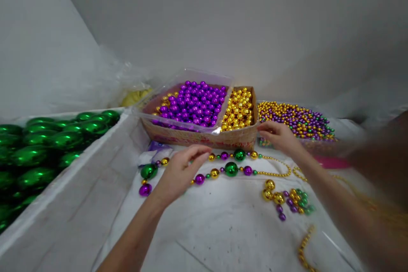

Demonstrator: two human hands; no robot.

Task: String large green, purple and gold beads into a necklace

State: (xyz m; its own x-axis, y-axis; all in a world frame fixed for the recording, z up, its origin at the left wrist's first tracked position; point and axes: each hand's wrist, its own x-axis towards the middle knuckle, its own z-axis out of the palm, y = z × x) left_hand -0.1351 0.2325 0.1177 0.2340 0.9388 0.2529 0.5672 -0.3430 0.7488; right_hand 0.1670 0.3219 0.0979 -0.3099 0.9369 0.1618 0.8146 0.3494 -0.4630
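Observation:
A bead necklace (231,169) of green, purple and gold balls lies in two strands across the white table cover (223,229). My left hand (180,170) hovers over its left part, fingers loosely spread, holding nothing that shows. My right hand (280,135) reaches out by the right corner of a cardboard box (204,137), fingers apart and slightly blurred. The box holds purple balls (194,102) in a clear tray and gold balls (239,108).
A white bin of large green balls (47,144) fills the left. A tray of small mixed beads (296,120) sits at the right. Loose gold, purple and green beads (288,199) lie on the cover, with a gold strand (304,246) and something pink (331,162).

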